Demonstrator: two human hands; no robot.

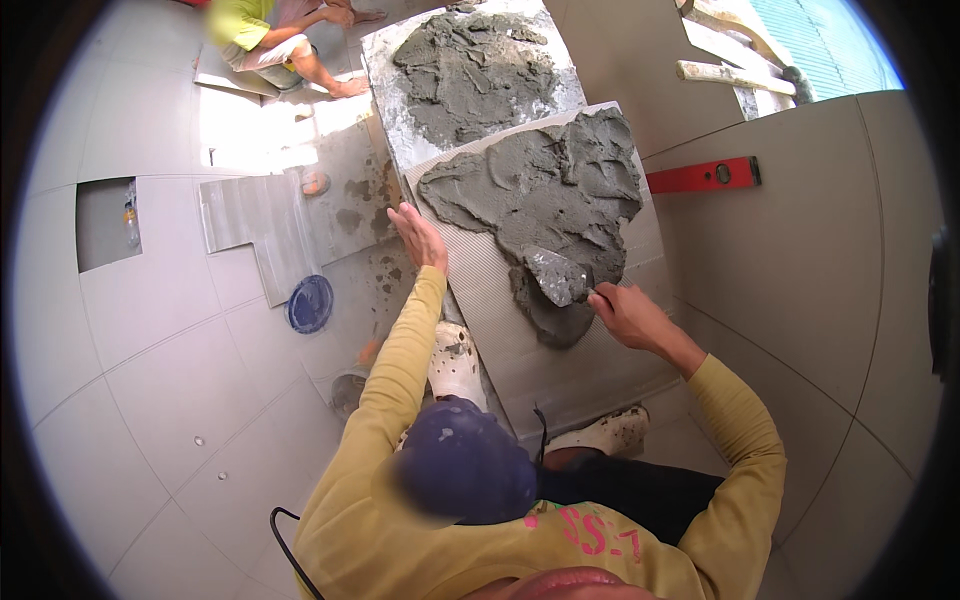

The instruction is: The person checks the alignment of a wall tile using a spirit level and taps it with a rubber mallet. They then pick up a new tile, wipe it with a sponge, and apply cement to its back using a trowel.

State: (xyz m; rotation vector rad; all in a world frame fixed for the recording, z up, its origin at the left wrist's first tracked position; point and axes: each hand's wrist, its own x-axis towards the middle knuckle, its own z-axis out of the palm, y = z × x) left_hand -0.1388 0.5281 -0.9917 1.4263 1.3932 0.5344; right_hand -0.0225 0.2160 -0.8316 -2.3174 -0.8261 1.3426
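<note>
My right hand [638, 318] is closed round the handle of a trowel [556, 277]. The trowel's mortar-smeared blade lies on wet grey mortar [545, 190], spread thickly over the upper and middle part of a large tile [480, 310] with a ridged back. Bare ridged surface shows along the tile's left side and lower end. At the tile's left edge is my left hand [420, 240], fingers stretched out and palm turned toward the edge, holding nothing. Whether it touches the edge I cannot tell. Beyond this tile, a mortar-smeared board [385, 85] bears another heap of mortar.
A red spirit level [705, 175] rests by the right wall. Wooden-handled tools [735, 76] lie on a ledge at the upper right. Left of the tile are a blue round lid or dish [310, 304] and cut tile pieces [240, 215]. Another person [280, 45] sits at the upper left.
</note>
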